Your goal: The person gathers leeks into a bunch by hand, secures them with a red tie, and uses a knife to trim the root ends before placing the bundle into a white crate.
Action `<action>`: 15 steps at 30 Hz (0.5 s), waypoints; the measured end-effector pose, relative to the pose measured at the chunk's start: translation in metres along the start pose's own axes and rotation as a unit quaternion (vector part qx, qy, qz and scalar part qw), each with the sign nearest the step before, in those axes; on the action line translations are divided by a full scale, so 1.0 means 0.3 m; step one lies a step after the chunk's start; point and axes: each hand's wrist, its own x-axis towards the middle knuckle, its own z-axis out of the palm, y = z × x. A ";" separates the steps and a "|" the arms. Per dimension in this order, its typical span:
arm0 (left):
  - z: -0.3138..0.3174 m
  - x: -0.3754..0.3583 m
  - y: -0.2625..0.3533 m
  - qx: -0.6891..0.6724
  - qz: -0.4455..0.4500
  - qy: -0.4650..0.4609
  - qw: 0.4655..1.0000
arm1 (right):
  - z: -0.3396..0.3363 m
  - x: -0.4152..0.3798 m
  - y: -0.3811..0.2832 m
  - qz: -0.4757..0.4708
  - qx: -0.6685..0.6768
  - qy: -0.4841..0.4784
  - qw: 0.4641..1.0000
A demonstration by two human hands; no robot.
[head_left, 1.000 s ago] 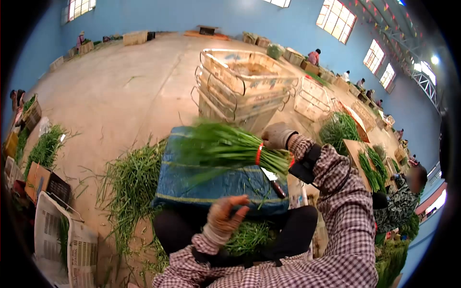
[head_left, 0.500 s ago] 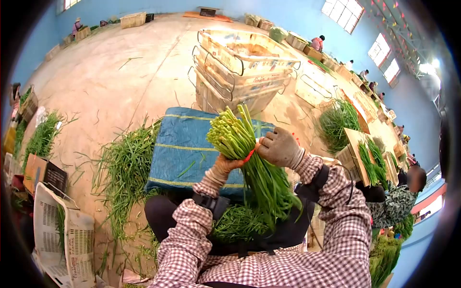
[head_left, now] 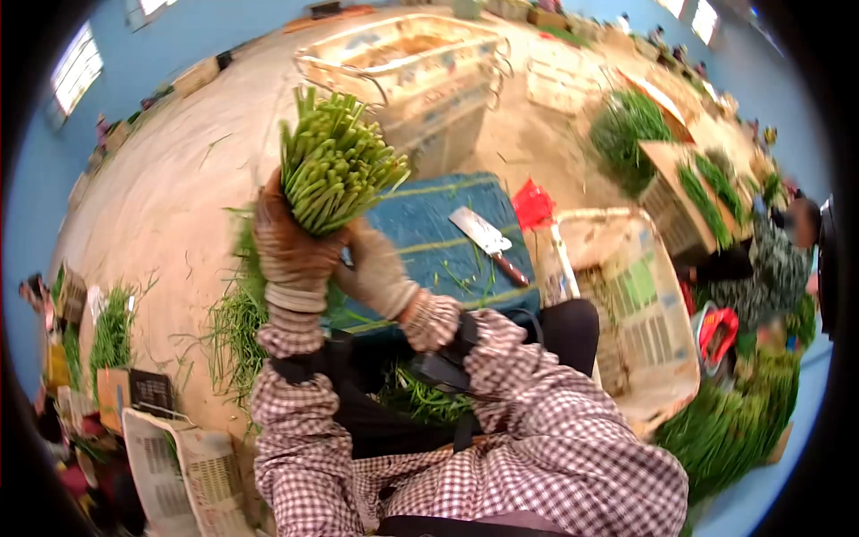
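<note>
I hold a thick bundle of green stalks (head_left: 335, 166) upright in front of me, its cut ends pointing up. My left hand (head_left: 288, 249), in a brown glove, is wrapped around the bundle's lower part. Just right of it and a little lower, my right hand (head_left: 378, 270), in a paler glove, grips the bundle from below. Beyond the hands a cleaver (head_left: 488, 237) lies on a blue-covered block (head_left: 438, 215). More loose stalks (head_left: 420, 400) rest in my lap.
Stacked wire-handled crates (head_left: 412, 63) stand past the block, a lined crate (head_left: 626, 304) at my right, a red bag (head_left: 534, 204) between. Loose greens (head_left: 234, 322) litter the floor at left. A white crate (head_left: 179, 465) sits lower left. A person (head_left: 774, 259) works among green heaps at right.
The bundle went from lying sideways in my right hand to upright in both hands, then moved up and left. The view swung right, showing the cleaver on the block.
</note>
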 end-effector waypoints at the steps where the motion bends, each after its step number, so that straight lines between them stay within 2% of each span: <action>1: -0.031 0.012 0.013 0.399 0.145 -0.052 0.904 | 0.051 -0.010 0.035 0.016 0.001 0.013 1.000; 2: -0.061 0.029 0.024 0.716 0.275 -0.099 0.634 | 0.117 -0.024 0.103 0.080 0.152 -0.015 0.985; 3: -0.082 0.048 -0.007 0.736 0.202 -0.160 0.626 | 0.174 -0.046 0.172 0.137 0.303 -0.039 0.942; 4: -0.108 0.048 -0.064 0.783 0.197 -0.176 0.563 | 0.218 -0.074 0.227 0.146 0.308 -0.028 0.940; 6: -0.169 0.042 -0.195 0.803 0.135 -0.245 0.526 | 0.292 -0.152 0.341 0.194 0.421 -0.013 0.886; 7: -0.182 0.033 -0.262 0.812 0.070 -0.271 0.512 | 0.319 -0.194 0.425 0.200 0.421 -0.007 0.884; 9: -0.202 0.009 -0.404 0.816 -0.065 -0.316 0.481 | 0.335 -0.287 0.564 0.256 0.349 -0.098 0.896; 10: -0.239 -0.016 -0.494 0.813 -0.090 -0.323 0.475 | 0.253 -0.334 0.559 0.313 0.251 -0.120 0.908; 11: -0.270 -0.047 -0.573 0.806 -0.133 -0.326 0.476 | 0.179 -0.350 0.607 0.295 0.087 -0.245 0.920; 12: -0.297 -0.080 -0.639 0.797 -0.176 -0.328 0.475 | 0.047 -0.373 0.594 0.280 -0.012 -0.268 0.922; 13: -0.318 -0.117 -0.687 0.782 -0.198 -0.337 0.486 | -0.082 -0.357 0.572 0.342 -0.046 -0.266 0.900; 14: -0.327 -0.144 -0.721 0.765 -0.220 -0.345 0.497 | -0.180 -0.368 0.592 0.369 -0.096 -0.169 0.909; 15: -0.306 -0.151 -0.739 0.777 -0.237 -0.362 0.457 | -0.261 -0.385 0.649 0.374 -0.186 -0.077 0.906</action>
